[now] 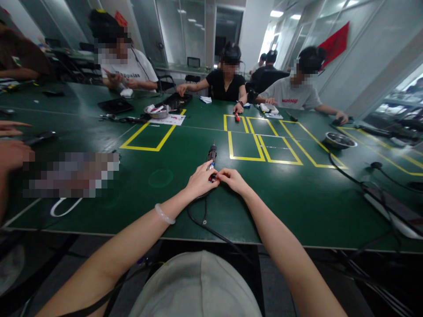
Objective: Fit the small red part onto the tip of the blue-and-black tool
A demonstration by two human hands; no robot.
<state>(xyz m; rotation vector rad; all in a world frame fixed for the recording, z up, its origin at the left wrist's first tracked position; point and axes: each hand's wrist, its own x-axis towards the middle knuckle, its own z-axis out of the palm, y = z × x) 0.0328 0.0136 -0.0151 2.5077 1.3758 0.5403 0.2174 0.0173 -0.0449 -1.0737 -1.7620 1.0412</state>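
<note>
In the middle of the green table lies a dark electric screwdriver (212,154), its thin bit pointing away from me. My left hand (201,180) is closed around its rear body, the palm turned down. Close beside it, my right hand (232,179) has its thumb and fingertips pinched together at the screwdriver's tail end. Small red and blue parts show between the two hands, but what the right fingertips hold is hidden. A black cable (211,230) runs from under my left hand to the table's front edge.
Yellow tape outlines (247,158) mark the table ahead. A metal bowl of dark small parts (340,141) stands right; another bowl (157,111) sits back left. A white-edged device (393,215) with cables lies at the right. Several people sit around the table, one person's hand (15,152) near the left edge.
</note>
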